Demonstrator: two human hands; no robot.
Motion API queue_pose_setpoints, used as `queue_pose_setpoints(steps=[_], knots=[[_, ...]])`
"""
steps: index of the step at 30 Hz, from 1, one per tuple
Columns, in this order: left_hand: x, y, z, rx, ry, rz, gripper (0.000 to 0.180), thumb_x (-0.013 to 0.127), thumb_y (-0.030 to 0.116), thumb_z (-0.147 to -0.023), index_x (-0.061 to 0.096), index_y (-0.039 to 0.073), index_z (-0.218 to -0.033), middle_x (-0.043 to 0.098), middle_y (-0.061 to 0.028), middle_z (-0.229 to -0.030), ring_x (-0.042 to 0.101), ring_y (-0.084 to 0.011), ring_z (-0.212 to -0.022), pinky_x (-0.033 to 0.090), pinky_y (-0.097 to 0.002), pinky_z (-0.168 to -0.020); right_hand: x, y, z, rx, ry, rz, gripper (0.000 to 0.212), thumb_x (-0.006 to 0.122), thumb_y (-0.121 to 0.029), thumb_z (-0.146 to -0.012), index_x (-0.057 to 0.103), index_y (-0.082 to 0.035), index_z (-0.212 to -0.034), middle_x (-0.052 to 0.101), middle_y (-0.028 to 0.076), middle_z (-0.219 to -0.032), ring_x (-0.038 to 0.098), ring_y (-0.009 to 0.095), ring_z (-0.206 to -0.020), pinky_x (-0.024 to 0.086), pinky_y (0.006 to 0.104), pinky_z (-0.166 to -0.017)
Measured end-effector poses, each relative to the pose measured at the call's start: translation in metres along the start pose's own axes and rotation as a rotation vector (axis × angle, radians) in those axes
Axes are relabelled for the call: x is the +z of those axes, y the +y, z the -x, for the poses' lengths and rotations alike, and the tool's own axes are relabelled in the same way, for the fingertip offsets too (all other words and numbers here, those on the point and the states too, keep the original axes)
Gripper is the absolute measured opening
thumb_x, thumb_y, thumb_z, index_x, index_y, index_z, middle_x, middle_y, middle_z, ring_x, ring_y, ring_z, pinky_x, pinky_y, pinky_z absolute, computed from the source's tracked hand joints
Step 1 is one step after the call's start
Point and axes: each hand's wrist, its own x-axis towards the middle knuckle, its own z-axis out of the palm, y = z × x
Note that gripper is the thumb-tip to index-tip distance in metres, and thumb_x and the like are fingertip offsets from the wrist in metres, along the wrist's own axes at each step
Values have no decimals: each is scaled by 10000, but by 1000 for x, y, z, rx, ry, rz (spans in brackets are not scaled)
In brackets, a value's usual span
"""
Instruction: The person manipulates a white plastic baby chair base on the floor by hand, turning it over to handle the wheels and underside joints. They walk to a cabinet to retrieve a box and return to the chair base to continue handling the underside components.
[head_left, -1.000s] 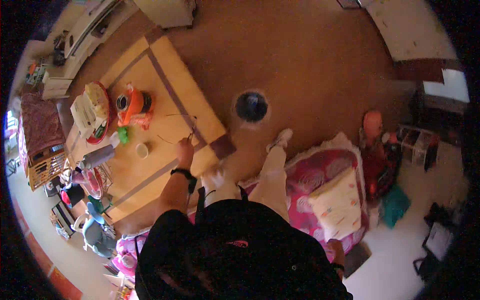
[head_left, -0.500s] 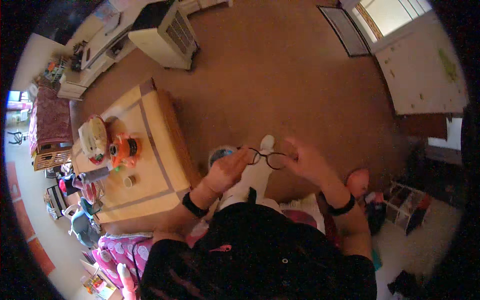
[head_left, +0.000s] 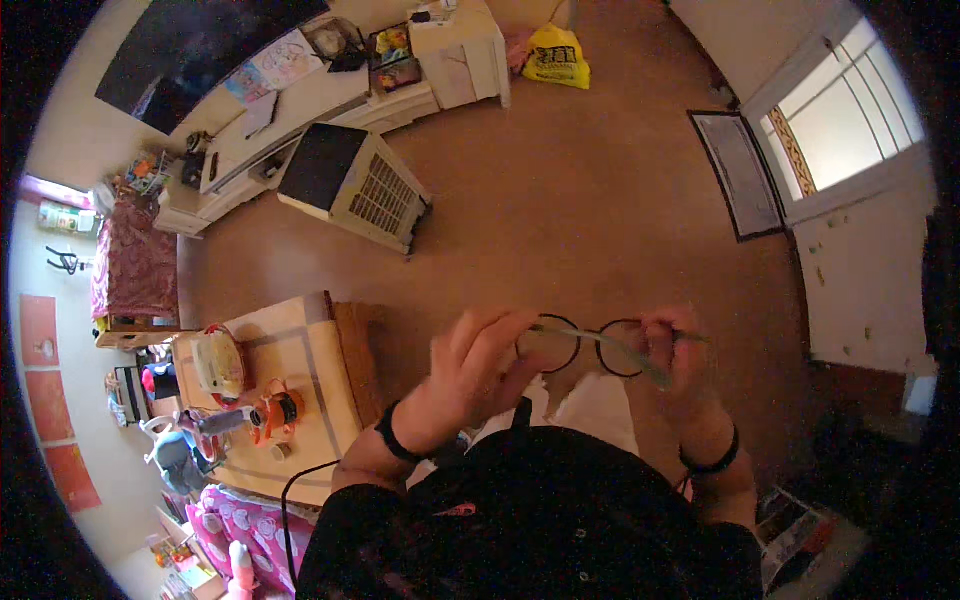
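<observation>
Between my two hands is a pair of eyeglasses with round lenses and thin dark rims. My left hand grips its left end, with fingers stretched along the edge of that lens. On the other end, my right hand is closed, its fingers bent by the right lens. A thin pale greenish strip, which looks like a temple arm, slants across the lenses toward the right fingers. Both hands are in front of my body, above my light trousers. A dark band circles each wrist.
At left stands a wooden table with a lidded dish, an orange item and a small cup. Ahead are a boxy air cooler, a low white cabinet and a yellow bag. A mat lies by the door.
My view has tilted up, bringing the cabinet and yellow bag into sight. The glasses and both hands have come up closer to me and shifted right; the pale strip now crosses the lenses.
</observation>
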Motion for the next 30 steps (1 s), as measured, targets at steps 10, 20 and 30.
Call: queue_pose_setpoints(steps=[10,20,30], knots=[[99,-87,-167,-329,496,12,78,613,38,-797,565,33,-858,597,-112,-701,554,-191,-519,423,-264,-451,-26,-13,-291,-569,-28,-65,170,425,-138,-928,527,-9,-889,560,87,-733,509,144,-613,411,271,-552],[115,-148,-307,71,1032,-17,114,473,46,-853,486,1,-957,602,-169,-689,508,-175,-438,408,-242,-384,18,-27,-496,-1131,308,-248,263,369,-269,-953,396,-49,-810,413,54,-584,387,128,-455,303,222,-374],[107,-238,-371,343,1099,-114,131,495,33,-857,487,5,-985,588,-137,-736,528,-163,-505,430,-245,-446,47,-74,-618,-971,-479,-577,298,374,-256,-914,411,-53,-699,510,151,-616,464,201,-467,363,262,-424]])
